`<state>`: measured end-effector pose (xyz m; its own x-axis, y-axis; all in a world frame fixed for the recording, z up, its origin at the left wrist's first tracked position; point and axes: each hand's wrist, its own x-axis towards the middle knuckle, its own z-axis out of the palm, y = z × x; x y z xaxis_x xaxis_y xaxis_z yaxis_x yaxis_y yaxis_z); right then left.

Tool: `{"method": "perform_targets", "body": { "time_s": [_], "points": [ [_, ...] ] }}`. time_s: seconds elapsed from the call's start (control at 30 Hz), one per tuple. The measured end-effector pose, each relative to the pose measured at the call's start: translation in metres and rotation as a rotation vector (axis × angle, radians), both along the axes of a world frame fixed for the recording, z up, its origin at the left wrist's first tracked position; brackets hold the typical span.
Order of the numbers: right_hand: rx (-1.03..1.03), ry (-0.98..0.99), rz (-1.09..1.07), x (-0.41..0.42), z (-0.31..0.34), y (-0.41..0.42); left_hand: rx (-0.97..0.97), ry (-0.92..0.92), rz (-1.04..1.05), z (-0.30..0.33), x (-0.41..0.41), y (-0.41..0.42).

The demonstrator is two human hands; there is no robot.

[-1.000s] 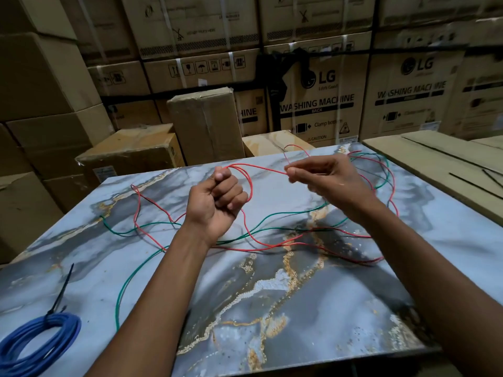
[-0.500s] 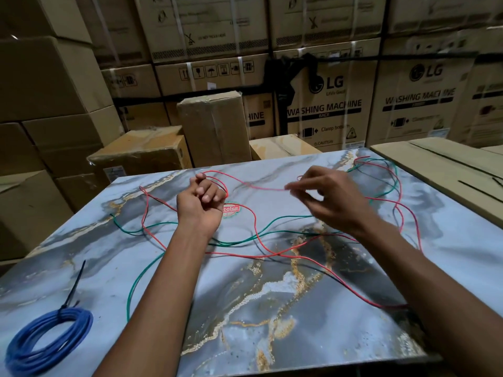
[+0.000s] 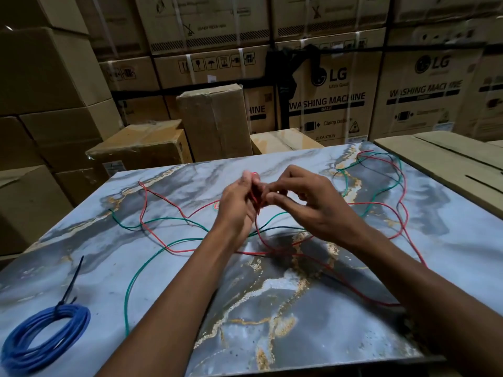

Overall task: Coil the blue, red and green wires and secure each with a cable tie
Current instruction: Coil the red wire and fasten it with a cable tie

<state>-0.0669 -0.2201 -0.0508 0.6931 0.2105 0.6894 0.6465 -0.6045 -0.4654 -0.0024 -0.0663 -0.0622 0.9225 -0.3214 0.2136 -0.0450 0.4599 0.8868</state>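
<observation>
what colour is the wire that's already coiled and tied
Blue: the coiled blue wire with a black cable tie, seen in the head view, bottom left.

Glossy marble-look tabletop (image 3: 136, 268) — cardboard boxes (image 3: 215, 123)

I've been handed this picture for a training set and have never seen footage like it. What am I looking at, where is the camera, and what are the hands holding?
No machine here: a person's two bare hands, filmed by a camera worn on their head, looking down. The left hand and right hand meet over a marble-patterned tabletop, pinching the red wire. The green wire lies loose and tangled with it. At the near left lies the blue wire coil, already bound with a black cable tie. Cardboard boxes stand behind.
</observation>
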Motion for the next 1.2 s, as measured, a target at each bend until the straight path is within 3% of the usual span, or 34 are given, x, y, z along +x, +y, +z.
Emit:
{"method": "perform_targets", "body": {
  "time_s": [0.17, 0.37, 0.57, 0.73, 0.9, 1.1, 1.2],
  "points": [
    [0.099, -0.097, -0.118, 0.004, 0.003, -0.009, 0.278, -0.181, -0.074, -0.006, -0.011, -0.011],
    [0.240, -0.123, -0.144, 0.004, 0.006, -0.013, 0.112, -0.066, -0.339, 0.004, -0.016, -0.010],
    [0.301, 0.031, -0.086, 0.010, 0.001, -0.015, -0.053, 0.104, -0.563, 0.007, -0.016, 0.002],
    [0.327, 0.253, 0.091, 0.010, -0.002, -0.016, -0.129, 0.190, -0.434, 0.009, -0.016, 0.005],
    [0.306, 0.288, 0.113, 0.012, -0.003, -0.016, -0.162, 0.216, -0.373, 0.009, -0.015, 0.004],
    [0.643, 0.460, 0.141, 0.014, -0.001, -0.016, -0.187, 0.247, -0.396, 0.009, -0.017, -0.005],
    [0.653, 0.487, 0.138, 0.011, -0.001, -0.016, -0.167, 0.235, -0.366, 0.011, -0.016, -0.003]
  ]
}}
